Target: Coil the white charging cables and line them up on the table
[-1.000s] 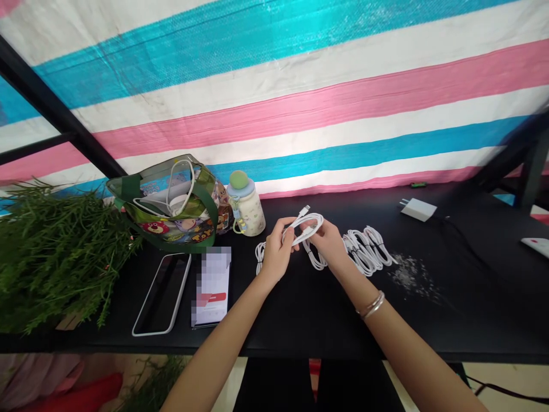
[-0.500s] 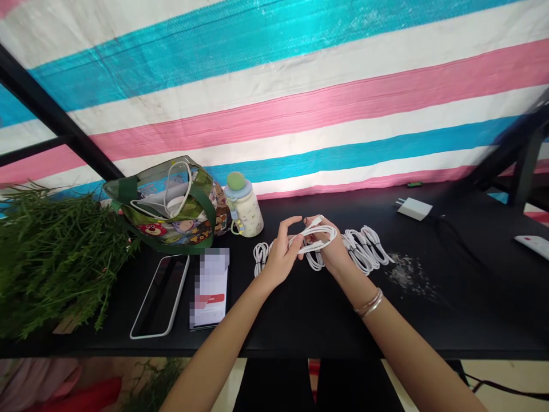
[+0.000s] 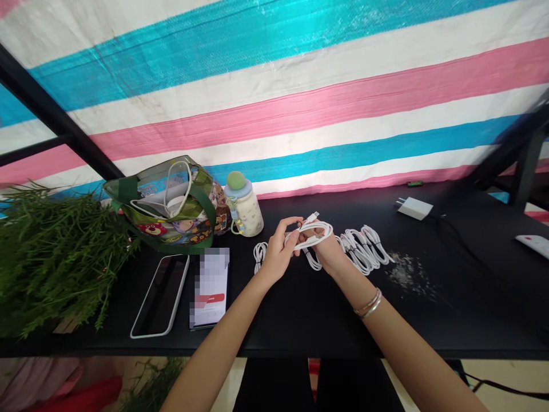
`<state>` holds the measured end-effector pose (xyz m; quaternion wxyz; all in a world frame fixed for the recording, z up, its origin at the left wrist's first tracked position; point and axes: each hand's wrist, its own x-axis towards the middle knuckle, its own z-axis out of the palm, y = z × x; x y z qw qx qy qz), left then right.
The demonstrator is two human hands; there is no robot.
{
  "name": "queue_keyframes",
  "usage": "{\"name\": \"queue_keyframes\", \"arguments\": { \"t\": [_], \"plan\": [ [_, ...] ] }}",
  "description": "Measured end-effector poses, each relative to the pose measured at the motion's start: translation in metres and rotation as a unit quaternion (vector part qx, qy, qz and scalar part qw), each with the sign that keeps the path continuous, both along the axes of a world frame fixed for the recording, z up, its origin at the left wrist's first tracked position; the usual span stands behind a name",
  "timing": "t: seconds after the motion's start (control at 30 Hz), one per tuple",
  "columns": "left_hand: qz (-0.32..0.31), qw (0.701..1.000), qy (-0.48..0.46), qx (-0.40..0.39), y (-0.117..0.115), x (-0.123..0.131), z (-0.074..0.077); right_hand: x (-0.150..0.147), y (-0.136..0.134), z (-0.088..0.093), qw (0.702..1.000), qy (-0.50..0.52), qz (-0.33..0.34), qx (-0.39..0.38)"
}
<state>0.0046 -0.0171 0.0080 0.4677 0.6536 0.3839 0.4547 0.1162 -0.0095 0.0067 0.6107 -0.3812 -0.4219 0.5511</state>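
Together, the left hand (image 3: 278,252) and right hand (image 3: 328,250) grip a looped white USB cable (image 3: 309,234), with coiled cables (image 3: 364,249) at their three o'clock.

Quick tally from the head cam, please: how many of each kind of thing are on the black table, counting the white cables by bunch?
White cable bunches: 3 (held cable, coil, pile)
Phone in white case: 1
Blurred printed sheet: 1
Printed tote bag: 1
Bottle: 1
Wall charger: 1
Green plant bunch: 1
Small green item: 1
White object, right edge: 1
Total: 11
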Motion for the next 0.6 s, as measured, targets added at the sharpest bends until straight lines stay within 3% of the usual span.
{"name": "queue_keyframes", "arguments": {
  "t": [0.27,0.6],
  "plan": [
    [0.048,0.999,-0.018,0.008,0.0037,-0.0024,-0.0018,-0.0002,-0.0007,0.0038,1.000,-0.021,0.007,-0.021],
    [0.142,0.989,-0.033,-0.015,0.0065,-0.0056,0.0020,0.0032,-0.0020,0.0020,0.996,0.017,0.092,-0.014]
  ]
}}
